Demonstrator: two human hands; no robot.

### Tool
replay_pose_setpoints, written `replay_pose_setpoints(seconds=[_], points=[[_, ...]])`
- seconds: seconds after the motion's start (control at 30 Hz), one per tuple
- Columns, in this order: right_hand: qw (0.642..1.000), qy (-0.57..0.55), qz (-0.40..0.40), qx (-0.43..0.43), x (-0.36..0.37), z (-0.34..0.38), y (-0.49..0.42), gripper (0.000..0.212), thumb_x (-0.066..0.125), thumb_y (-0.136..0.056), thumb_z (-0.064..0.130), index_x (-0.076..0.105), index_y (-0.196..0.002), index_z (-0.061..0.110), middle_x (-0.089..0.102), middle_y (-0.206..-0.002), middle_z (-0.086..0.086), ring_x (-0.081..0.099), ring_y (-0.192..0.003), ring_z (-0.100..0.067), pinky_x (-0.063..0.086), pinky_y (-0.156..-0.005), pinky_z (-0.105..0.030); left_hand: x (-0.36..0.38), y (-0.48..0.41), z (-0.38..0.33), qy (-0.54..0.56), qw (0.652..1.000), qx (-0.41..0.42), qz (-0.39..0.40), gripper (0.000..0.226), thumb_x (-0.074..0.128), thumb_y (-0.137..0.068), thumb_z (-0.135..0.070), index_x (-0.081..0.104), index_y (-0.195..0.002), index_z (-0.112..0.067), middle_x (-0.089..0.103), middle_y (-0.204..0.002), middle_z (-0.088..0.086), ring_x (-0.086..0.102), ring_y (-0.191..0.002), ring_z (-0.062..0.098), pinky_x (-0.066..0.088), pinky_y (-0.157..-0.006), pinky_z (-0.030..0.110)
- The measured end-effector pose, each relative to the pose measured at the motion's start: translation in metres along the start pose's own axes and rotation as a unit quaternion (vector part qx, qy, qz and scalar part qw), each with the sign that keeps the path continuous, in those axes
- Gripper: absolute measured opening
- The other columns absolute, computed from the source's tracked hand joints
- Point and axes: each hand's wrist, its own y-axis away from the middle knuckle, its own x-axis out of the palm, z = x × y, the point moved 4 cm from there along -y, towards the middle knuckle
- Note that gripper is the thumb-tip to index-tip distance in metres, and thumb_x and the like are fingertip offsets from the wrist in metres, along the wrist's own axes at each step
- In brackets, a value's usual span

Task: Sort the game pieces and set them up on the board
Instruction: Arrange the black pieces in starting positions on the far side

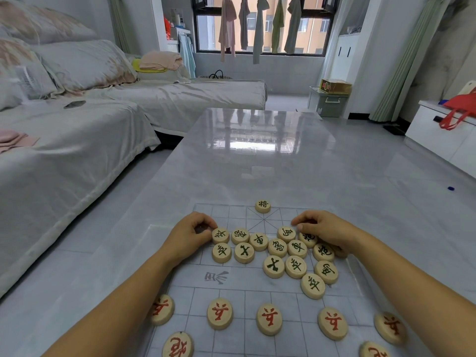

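The left hand (189, 237) and right hand (325, 231) curl at either end of a cluster of green-lettered pieces (277, 247) on the board (231, 295). Whether either hand pinches one, I cannot tell. Fourteen pieces show there, among them 車, 卒 and 士. A lone piece (263, 206) reading 將 sits beyond. Nearer, five red 兵 pieces (269, 319) form a row, with two other red pieces (177, 345) below, all on the glossy worktop (257, 163).

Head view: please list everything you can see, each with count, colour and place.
Dark-marked pieces: about fourteen, pale wood, clustered mid-board; one more alone at far edge.
Red-marked pieces: seven, pale wood, five in a near row, two at bottom edge.
Table: one, glossy grey, centre.
Board: one, clear with grey lines, on the table.
Sofa: one, grey-white covers, left.
Hanging clothes: five, muted colours, at the window.
Red bag: one, on white cabinet, right.
Left hand: fingers curled, at cluster's left edge.
Right hand: fingers curled, over cluster's right pieces.
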Motion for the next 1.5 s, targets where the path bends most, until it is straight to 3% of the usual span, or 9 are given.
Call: replay_pose_setpoints(seconds=[0.23,0.33,0.5,0.6,0.77,0.97,1.2,1.33,1.5], points=[[1.0,0.019,0.013,0.01,0.002,0.002,-0.002,0.019,0.049,-0.094,0.014,0.061,-0.105,0.023,0.059,-0.099,0.007,0.053,-0.081,-0.004,0.039,-0.063,-0.017,0.001,-0.001,0.001,-0.009,1.0,0.004,0.002,0.022,0.058,-0.08,-0.001,0.062,-0.077,-0.022,0.062,-0.097,0.009,0.058,-0.092,0.024,0.046,-0.08,0.03],[1.0,0.012,0.006,0.012,0.003,0.002,-0.002,0.019,0.049,-0.094,0.013,0.061,-0.105,0.021,0.059,-0.098,0.004,0.053,-0.076,-0.005,0.038,-0.061,-0.017,0.001,-0.002,0.001,-0.004,1.0,0.011,0.011,0.026,0.059,-0.084,-0.006,0.062,-0.082,-0.033,0.061,-0.102,0.004,0.057,-0.097,0.017,0.046,-0.082,0.023],[1.0,-0.012,-0.019,0.009,0.006,0.003,-0.001,0.014,0.053,-0.092,0.015,0.063,-0.101,0.018,0.062,-0.099,0.0,0.056,-0.084,-0.009,0.044,-0.071,-0.021,0.003,-0.001,-0.003,-0.031,0.998,0.026,0.051,0.014,0.065,-0.076,-0.042,0.062,-0.089,-0.043,0.055,-0.105,-0.007,0.052,-0.098,0.004,0.038,-0.077,0.015],[0.999,0.018,-0.037,0.004,0.008,0.011,-0.001,0.018,0.052,-0.092,0.022,0.063,-0.105,0.015,0.065,-0.107,-0.005,0.058,-0.102,-0.019,0.046,-0.087,-0.032,0.005,0.001,-0.003,-0.07,0.995,0.027,0.064,0.039,0.06,-0.057,-0.067,0.06,-0.09,-0.047,0.049,-0.104,-0.014,0.046,-0.099,0.0,0.037,-0.076,0.013],[0.994,0.064,-0.076,-0.036,0.006,0.038,-0.007,0.024,0.047,-0.095,0.02,0.061,-0.113,0.014,0.06,-0.119,-0.004,0.053,-0.103,-0.016,0.039,-0.085,-0.027,0.005,-0.002,0.001,-0.084,0.996,0.04,0.014,0.019,0.073,-0.075,-0.036,0.065,-0.09,-0.028,0.053,-0.1,-0.011,0.049,-0.096,0.004,0.037,-0.074,0.013],[0.992,0.091,-0.083,-0.005,-0.022,0.013,0.003,0.023,0.052,-0.092,0.016,0.062,-0.113,0.012,0.061,-0.117,-0.007,0.053,-0.102,-0.016,0.041,-0.09,-0.029,0.005,-0.004,0.002,-0.081,0.996,0.033,-0.012,0.022,0.075,-0.073,-0.03,0.062,-0.087,-0.019,0.057,-0.093,-0.005,0.052,-0.09,0.011,0.041,-0.072,0.019],[0.994,0.096,-0.05,-0.008,-0.028,-0.018,0.014,0.014,0.062,-0.086,0.019,0.063,-0.1,0.02,0.065,-0.102,-0.006,0.06,-0.09,-0.019,0.05,-0.083,-0.032,0.002,-0.001,0.001,-0.044,0.999,0.023,0.023,0.045,0.059,-0.054,-0.062,0.061,-0.089,-0.034,0.058,-0.098,-0.01,0.053,-0.094,0.004,0.041,-0.076,0.017],[0.999,0.046,-0.02,0.001,-0.041,-0.031,0.028,0.018,0.061,-0.087,0.021,0.063,-0.104,0.022,0.062,-0.105,-0.001,0.057,-0.094,-0.009,0.044,-0.075,-0.016,0.002,-0.002,0.002,-0.044,0.998,0.026,0.02,0.045,0.056,-0.055,-0.062,0.064,-0.086,-0.03,0.059,-0.096,-0.008,0.054,-0.092,0.006,0.042,-0.076,0.02],[0.997,0.036,-0.05,-0.055,-0.034,-0.046,0.041,0.013,0.061,-0.087,0.016,0.068,-0.092,0.026,0.054,-0.101,-0.003,0.053,-0.087,-0.01,0.039,-0.072,-0.015,0.002,-0.002,-0.001,-0.037,0.999,0.023,0.02,0.006,0.069,-0.079,-0.023,0.065,-0.082,-0.025,0.059,-0.096,-0.002,0.055,-0.092,0.011,0.041,-0.077,0.022]])
